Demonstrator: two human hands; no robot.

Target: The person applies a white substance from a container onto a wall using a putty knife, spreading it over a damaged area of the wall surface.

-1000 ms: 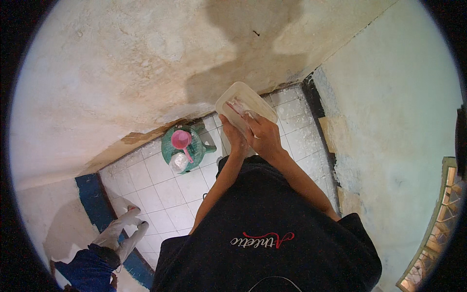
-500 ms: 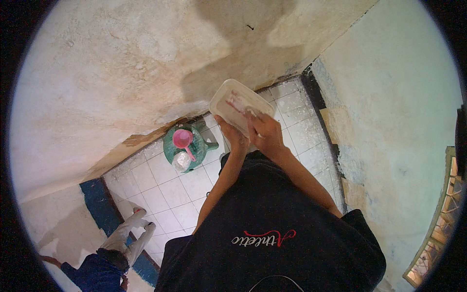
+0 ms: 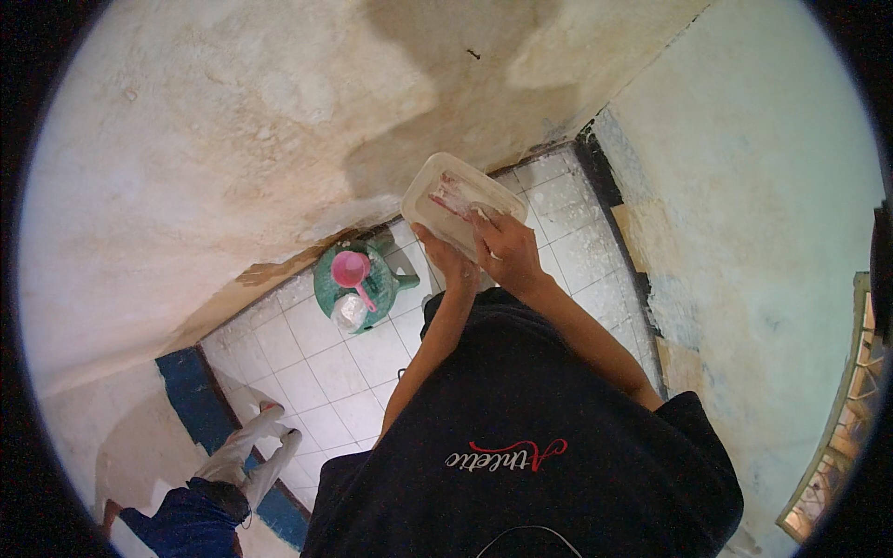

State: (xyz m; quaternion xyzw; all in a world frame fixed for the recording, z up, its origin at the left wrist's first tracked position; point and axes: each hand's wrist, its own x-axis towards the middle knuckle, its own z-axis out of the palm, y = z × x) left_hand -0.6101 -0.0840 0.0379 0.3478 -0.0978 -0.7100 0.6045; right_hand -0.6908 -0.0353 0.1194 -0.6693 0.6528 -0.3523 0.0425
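Off-white rectangular plastic tray (image 3: pixel 419 192) is open to reach over its far left rim, bare left hand (image 3: pixel 453 265) and bare right hand (image 3: pixel 509 249) block the near side, stained cream wall (image 3: pixel 251 139) bounds the far side, round green plastic stool (image 3: pixel 325 282) obstructs floor level at left.

The fingers of the left hand (image 3: pixel 453 261) are hidden under the tub (image 3: pixel 420 200), and the right hand (image 3: pixel 508 249) covers one end of a reddish tool (image 3: pixel 450 197), its kind unclear. The dipper (image 3: pixel 351 269) and bag (image 3: pixel 350 313) hide part of the stool (image 3: pixel 326 290). The lower edge cuts off a co-worker (image 3: pixel 186 524) and the shirt (image 3: pixel 521 391). A dark speck (image 3: pixel 473 54) is too small to identify.
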